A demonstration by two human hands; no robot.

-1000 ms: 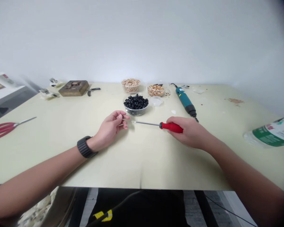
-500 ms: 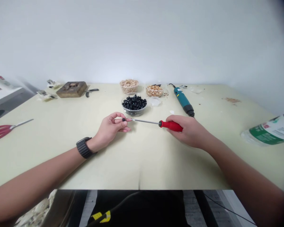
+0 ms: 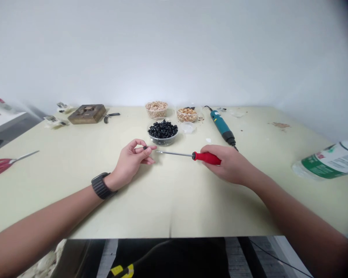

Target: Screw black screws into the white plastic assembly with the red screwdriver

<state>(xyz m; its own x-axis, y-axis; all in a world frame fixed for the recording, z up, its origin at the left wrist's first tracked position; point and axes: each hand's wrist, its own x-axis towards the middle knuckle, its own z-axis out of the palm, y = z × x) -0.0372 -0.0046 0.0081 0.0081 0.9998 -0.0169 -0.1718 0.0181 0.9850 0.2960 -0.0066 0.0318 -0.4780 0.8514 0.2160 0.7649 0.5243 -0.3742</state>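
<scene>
Between thumb and forefinger, my left hand (image 3: pixel 135 156) pinches a small black bead (image 3: pixel 145 147). My right hand (image 3: pixel 227 163) is wrapped round the red handle of a screwdriver (image 3: pixel 206 157). Its thin metal shaft points left, and the tip lies just short of my left fingertips, apart from the bead. Right behind my left hand stands a clear round tub (image 3: pixel 162 142) filled with similar black pieces (image 3: pixel 162 129).
Behind are a tub of pale pieces (image 3: pixel 156 108), a tub of amber pieces (image 3: pixel 187 113) and a clear lid (image 3: pixel 188 127). A teal rotary tool (image 3: pixel 221 124) lies right of them. Red scissors (image 3: pixel 2 166), a brown box (image 3: pixel 87 114) and pliers (image 3: pixel 111 116) lie left; a bottle (image 3: pixel 327 162) lies right.
The screwdriver tip has come away from the bead, leaving a gap. My left hand has shifted slightly left with the bead. The whole view has tilted a little.
</scene>
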